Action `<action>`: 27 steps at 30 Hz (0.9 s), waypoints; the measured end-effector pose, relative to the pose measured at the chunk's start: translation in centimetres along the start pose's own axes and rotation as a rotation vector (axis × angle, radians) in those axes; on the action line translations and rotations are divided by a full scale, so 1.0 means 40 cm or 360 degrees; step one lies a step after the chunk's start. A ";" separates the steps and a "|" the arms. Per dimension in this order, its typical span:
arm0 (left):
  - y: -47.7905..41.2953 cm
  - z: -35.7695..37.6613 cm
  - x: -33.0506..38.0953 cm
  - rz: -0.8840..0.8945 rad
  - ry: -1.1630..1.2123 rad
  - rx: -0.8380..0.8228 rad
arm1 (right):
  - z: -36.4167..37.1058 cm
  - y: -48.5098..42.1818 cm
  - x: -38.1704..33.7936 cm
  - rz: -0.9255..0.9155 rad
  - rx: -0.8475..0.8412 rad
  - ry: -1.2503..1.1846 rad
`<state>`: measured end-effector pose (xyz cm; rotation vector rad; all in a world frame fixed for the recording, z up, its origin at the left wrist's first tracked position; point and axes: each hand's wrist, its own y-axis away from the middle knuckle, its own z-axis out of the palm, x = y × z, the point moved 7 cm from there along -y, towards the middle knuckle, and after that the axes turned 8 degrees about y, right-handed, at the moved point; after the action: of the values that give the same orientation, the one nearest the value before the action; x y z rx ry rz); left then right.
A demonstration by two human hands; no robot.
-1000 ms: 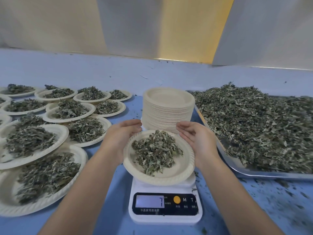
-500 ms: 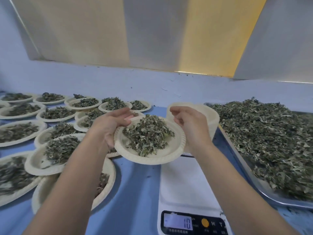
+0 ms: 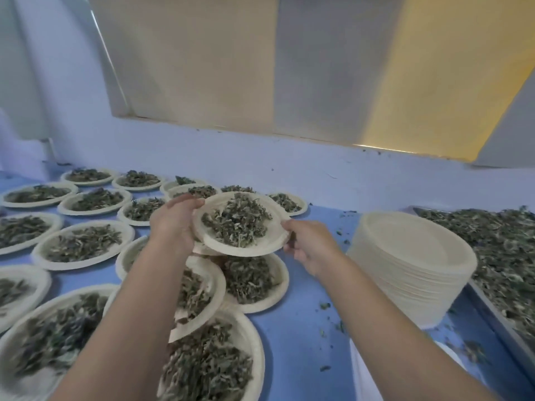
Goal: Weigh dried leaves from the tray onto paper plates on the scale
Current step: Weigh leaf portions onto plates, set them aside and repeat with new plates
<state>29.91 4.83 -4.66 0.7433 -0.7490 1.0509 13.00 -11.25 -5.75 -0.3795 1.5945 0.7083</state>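
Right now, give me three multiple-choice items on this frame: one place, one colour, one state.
1. The stack of empty plates stands:
A. between the held plate and the tray
B. at the far left of the table
C. on the tray

2. The table top is:
A. red
B. black
C. blue

3. The held plate is:
A. empty
B. gripped at its rim by the left hand and the right hand
C. lying flat on the table

Key:
1 A: the stack sits right of the held plate, beside the tray.
2 C: the bare surface shows blue.
3 B: a hand grips each side, with leaves piled inside.

Leaf-filled plate [image 3: 241,224] between 2 hands
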 end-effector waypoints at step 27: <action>-0.282 -0.338 0.020 -0.0156 0.0232 0.0668 | 0.369 -0.165 0.002 -0.0070 -0.0023 -0.0183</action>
<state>43.09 12.83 -13.21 1.0373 -0.3642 1.1736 28.43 -6.81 -7.64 -0.3770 1.4689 0.6963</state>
